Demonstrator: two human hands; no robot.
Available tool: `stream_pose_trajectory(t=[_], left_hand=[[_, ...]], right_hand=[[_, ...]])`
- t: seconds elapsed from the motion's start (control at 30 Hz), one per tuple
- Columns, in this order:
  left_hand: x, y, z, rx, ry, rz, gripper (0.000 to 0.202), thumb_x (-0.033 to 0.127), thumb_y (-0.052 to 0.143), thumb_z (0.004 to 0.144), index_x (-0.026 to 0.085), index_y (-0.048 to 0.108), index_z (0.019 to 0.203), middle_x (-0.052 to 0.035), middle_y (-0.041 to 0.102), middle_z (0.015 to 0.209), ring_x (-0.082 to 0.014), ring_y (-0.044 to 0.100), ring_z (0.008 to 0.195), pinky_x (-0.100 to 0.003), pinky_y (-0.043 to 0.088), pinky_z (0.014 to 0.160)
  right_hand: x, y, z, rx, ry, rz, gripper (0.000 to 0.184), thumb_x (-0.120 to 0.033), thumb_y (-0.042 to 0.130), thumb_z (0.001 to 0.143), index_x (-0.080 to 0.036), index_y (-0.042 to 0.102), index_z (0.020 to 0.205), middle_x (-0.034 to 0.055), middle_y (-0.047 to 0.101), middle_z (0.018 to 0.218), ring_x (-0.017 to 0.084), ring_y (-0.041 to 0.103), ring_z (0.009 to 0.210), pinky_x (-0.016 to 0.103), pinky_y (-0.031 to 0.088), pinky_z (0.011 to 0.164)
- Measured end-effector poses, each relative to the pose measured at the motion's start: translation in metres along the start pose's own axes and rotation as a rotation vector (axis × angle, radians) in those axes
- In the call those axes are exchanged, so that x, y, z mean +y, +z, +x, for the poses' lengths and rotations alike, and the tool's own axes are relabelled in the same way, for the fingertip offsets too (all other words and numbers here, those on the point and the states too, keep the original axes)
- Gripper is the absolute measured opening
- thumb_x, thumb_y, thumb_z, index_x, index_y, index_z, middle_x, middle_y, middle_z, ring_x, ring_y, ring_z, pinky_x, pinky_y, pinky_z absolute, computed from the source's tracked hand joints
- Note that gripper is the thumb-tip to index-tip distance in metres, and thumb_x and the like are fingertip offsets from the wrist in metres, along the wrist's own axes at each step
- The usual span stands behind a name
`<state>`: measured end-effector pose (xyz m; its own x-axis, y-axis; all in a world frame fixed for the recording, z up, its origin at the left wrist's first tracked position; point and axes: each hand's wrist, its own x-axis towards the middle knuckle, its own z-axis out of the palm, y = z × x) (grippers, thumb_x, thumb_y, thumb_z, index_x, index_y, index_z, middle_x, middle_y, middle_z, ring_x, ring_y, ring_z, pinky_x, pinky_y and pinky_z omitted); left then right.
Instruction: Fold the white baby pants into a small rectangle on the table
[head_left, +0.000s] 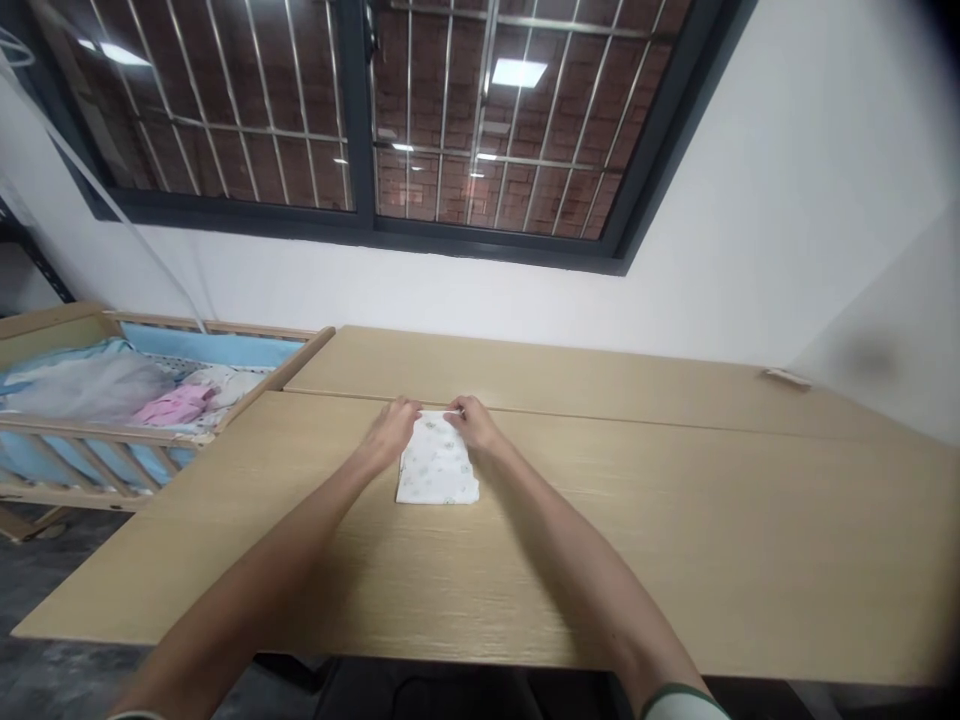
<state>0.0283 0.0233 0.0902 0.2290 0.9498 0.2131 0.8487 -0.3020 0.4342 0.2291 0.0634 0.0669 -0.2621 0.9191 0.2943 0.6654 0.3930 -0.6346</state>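
Observation:
A white cloth (437, 465) with a small faint print lies flat on the wooden table, folded into a rough rectangle. At its far left corner is my left hand (394, 430), fingers closed on the edge. My right hand (474, 424) grips the far right corner the same way, thumb and fingers pinched together. The cloth's near edge rests on the table, toward me. My fingers partly cover its far corners.
The light wooden table (637, 540) reaches far to the right, with a seam across its back. A wooden crib (97, 435) with blue lining, a pink cloth (176, 404) and netting stands at the left. A small pale object (785, 377) lies at the back right. A barred window (367, 130) is above.

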Motion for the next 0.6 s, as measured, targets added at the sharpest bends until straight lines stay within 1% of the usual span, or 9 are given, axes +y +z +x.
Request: stream_pose_trajectory(t=[0.1, 0.17, 0.2, 0.3, 0.33, 0.37, 0.43, 0.5, 0.6], left_hand=[[0.002, 0.008, 0.006, -0.008, -0.001, 0.055, 0.030, 0.018, 0.040, 0.101, 0.010, 0.067, 0.111, -0.0160, 0.066, 0.114, -0.0243, 0.057, 0.106, -0.032, 0.041, 0.092], [0.010, 0.010, -0.001, 0.012, -0.009, 0.090, 0.031, 0.016, 0.038, 0.101, 0.010, 0.065, 0.116, -0.0178, 0.064, 0.117, -0.0264, 0.056, 0.110, -0.035, 0.041, 0.094], [0.016, 0.010, -0.009, 0.031, -0.017, 0.109, 0.032, 0.017, 0.038, 0.101, 0.009, 0.062, 0.121, -0.0190, 0.062, 0.121, -0.0280, 0.055, 0.114, -0.037, 0.040, 0.096], [0.036, 0.015, -0.053, 0.083, -0.005, 0.160, 0.039, 0.026, 0.043, 0.102, 0.010, 0.052, 0.136, -0.0207, 0.055, 0.135, -0.0327, 0.050, 0.124, -0.044, 0.039, 0.102], [0.043, 0.018, -0.073, 0.087, 0.025, 0.176, 0.042, 0.031, 0.044, 0.102, 0.012, 0.051, 0.138, -0.0195, 0.054, 0.138, -0.0330, 0.050, 0.125, -0.045, 0.039, 0.103], [0.048, 0.022, -0.092, 0.100, 0.093, 0.210, 0.045, 0.036, 0.045, 0.101, 0.012, 0.051, 0.138, -0.0195, 0.054, 0.138, -0.0340, 0.051, 0.124, -0.047, 0.040, 0.103], [0.056, 0.031, -0.128, 0.116, 0.159, 0.278, 0.049, 0.041, 0.046, 0.100, 0.009, 0.054, 0.136, -0.0209, 0.057, 0.136, -0.0358, 0.053, 0.123, -0.050, 0.041, 0.102], [0.060, 0.040, -0.153, 0.117, 0.178, 0.334, 0.051, 0.043, 0.048, 0.099, 0.006, 0.058, 0.132, -0.0227, 0.060, 0.133, -0.0370, 0.054, 0.122, -0.051, 0.043, 0.101], [0.060, 0.047, -0.169, 0.086, 0.184, 0.356, 0.043, 0.041, 0.048, 0.098, 0.008, 0.068, 0.117, -0.0210, 0.069, 0.119, -0.0364, 0.060, 0.113, -0.053, 0.045, 0.099]], right_hand=[[0.011, 0.009, 0.002, -0.036, 0.024, -0.038, 0.011, -0.024, 0.058, 0.087, -0.016, 0.065, 0.090, 0.0066, 0.065, 0.094, 0.022, 0.059, 0.096, 0.035, 0.049, 0.089], [0.014, 0.010, -0.001, -0.044, 0.028, -0.045, 0.013, -0.023, 0.057, 0.088, -0.015, 0.066, 0.094, 0.0076, 0.064, 0.096, 0.022, 0.059, 0.099, 0.036, 0.049, 0.092], [0.014, 0.009, -0.003, -0.038, 0.028, -0.049, 0.016, -0.024, 0.057, 0.090, -0.014, 0.066, 0.099, 0.0090, 0.064, 0.101, 0.023, 0.059, 0.102, 0.036, 0.048, 0.094], [0.003, 0.001, -0.016, -0.002, -0.040, -0.088, 0.030, -0.027, 0.052, 0.096, -0.013, 0.060, 0.121, 0.0144, 0.058, 0.123, 0.023, 0.058, 0.113, 0.037, 0.045, 0.102], [-0.004, -0.003, -0.022, -0.006, -0.098, -0.105, 0.035, -0.029, 0.049, 0.098, -0.013, 0.057, 0.128, 0.0156, 0.056, 0.129, 0.023, 0.056, 0.118, 0.038, 0.043, 0.106], [-0.013, -0.006, -0.029, -0.029, -0.169, -0.120, 0.038, -0.031, 0.047, 0.100, -0.013, 0.054, 0.134, 0.0163, 0.054, 0.135, 0.024, 0.054, 0.123, 0.039, 0.041, 0.109], [-0.034, -0.010, -0.046, -0.144, -0.312, -0.130, 0.045, -0.035, 0.043, 0.103, -0.014, 0.048, 0.143, 0.0165, 0.049, 0.146, 0.026, 0.045, 0.137, 0.041, 0.034, 0.116], [-0.055, -0.010, -0.066, -0.317, -0.422, -0.111, 0.051, -0.042, 0.039, 0.105, -0.018, 0.042, 0.150, 0.0132, 0.038, 0.159, 0.025, 0.034, 0.147, 0.042, 0.027, 0.121], [-0.076, -0.004, -0.091, -0.564, -0.506, -0.060, 0.055, -0.048, 0.032, 0.107, -0.025, 0.036, 0.157, 0.0057, 0.027, 0.166, 0.022, 0.023, 0.153, 0.040, 0.020, 0.125]])
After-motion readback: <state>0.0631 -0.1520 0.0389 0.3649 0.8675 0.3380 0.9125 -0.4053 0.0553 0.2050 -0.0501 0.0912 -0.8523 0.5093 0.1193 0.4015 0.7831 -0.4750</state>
